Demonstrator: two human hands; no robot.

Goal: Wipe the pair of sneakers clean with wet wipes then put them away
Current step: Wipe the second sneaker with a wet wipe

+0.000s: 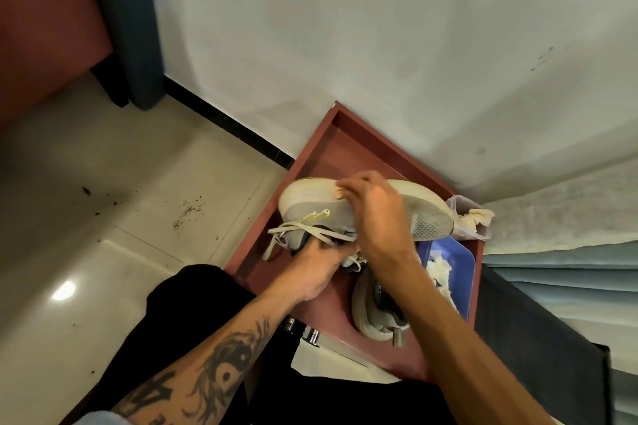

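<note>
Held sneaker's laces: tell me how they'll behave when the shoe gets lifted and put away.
The laces look floppy: they droop loose below the sneaker, so they'll probably dangle and drag. They seem undone, so they could snag the other sneaker lying close by.

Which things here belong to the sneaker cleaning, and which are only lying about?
Belong to the job:
- held sneaker, gripped by the left hand
- wipe, pinched in the right hand
- second sneaker
- clear box of wipes
- blue tray with crumpled wipes

Only lying about:
- dirt specks on the floor
- chrome knobs
</note>
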